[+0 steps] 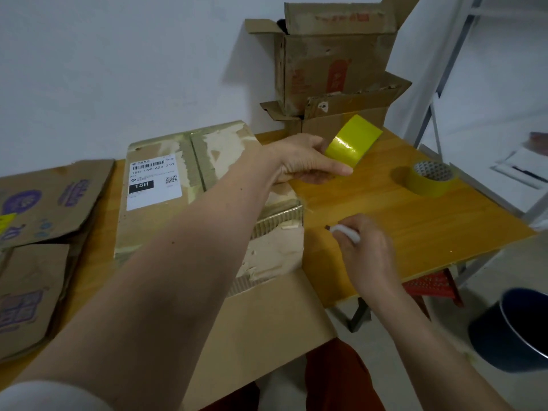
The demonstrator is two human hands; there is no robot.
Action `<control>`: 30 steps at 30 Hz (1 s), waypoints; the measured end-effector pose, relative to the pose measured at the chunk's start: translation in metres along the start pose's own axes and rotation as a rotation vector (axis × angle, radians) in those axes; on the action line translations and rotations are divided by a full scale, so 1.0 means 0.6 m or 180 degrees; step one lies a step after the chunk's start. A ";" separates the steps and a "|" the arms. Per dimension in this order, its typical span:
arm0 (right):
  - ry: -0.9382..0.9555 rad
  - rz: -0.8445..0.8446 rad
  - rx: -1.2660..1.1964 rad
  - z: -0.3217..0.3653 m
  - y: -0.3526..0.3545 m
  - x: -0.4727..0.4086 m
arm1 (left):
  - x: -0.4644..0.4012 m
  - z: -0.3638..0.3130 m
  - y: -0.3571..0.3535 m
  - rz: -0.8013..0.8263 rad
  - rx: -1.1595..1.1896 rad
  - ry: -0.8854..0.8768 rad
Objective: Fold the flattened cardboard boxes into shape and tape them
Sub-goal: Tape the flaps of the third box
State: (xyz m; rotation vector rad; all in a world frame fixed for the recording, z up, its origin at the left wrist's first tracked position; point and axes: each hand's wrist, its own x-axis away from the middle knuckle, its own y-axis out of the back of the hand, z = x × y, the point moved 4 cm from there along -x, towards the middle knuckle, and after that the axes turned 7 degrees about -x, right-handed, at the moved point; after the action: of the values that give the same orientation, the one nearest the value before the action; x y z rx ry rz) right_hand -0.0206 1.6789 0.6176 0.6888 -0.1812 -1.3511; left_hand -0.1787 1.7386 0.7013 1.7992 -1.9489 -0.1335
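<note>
A flattened cardboard box (154, 215) with a white shipping label lies on the wooden table (415, 232), one flap hanging over the near edge. My left hand (305, 161) reaches across it and grips a strip of yellow tape (353, 140) pulled up off the table. My right hand (367, 250) rests on the table to the right of the box, closed around a small white cutter (345, 232). A roll of yellow tape (430, 178) lies flat further right, apart from both hands.
More flattened boxes with purple print (38, 209) lie at the left. Assembled, worn boxes (332, 63) are stacked against the wall at the back. A dark bin (516, 330) and a red stool (433, 287) stand on the floor at right, beside a white metal frame (444, 69).
</note>
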 end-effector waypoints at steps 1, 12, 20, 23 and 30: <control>-0.0183 -0.0015 -0.0109 -0.014 -0.004 -0.005 | 0.003 -0.001 -0.001 -0.0185 0.0018 -0.0113; -0.0745 -0.0012 0.0367 -0.099 -0.036 -0.037 | 0.194 0.044 0.045 -0.2438 0.0512 -0.0761; 0.1788 -0.0862 -0.1026 0.117 -0.052 0.069 | 0.262 0.108 0.034 -0.3063 0.1210 -0.0867; 0.1285 -0.0387 -0.0720 0.130 -0.084 0.062 | 0.260 0.106 0.030 -0.2908 0.1207 -0.0887; 0.0547 0.0124 -0.0896 0.110 -0.082 0.028 | 0.260 0.110 0.036 -0.2643 0.1447 -0.0905</control>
State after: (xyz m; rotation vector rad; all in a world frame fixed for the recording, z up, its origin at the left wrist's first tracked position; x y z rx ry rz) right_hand -0.0906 1.6374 0.6383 0.5569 0.1309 -1.2431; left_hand -0.2284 1.5757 0.6953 2.9457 -1.3242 -0.2372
